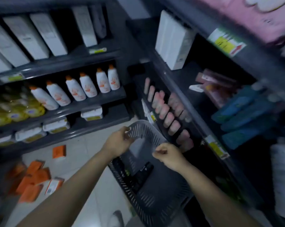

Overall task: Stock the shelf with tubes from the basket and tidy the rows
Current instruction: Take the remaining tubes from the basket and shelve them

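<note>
Left hand [118,141] grips grey basket [148,129] rim; right hand [168,155] pinches opposite edge. Hold level, close beside pink tubes [169,118].

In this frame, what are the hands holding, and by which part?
The grey basket, by its rim: the left hand grips the left edge, the right hand seems to pinch the right edge; blur hides detail.
</note>
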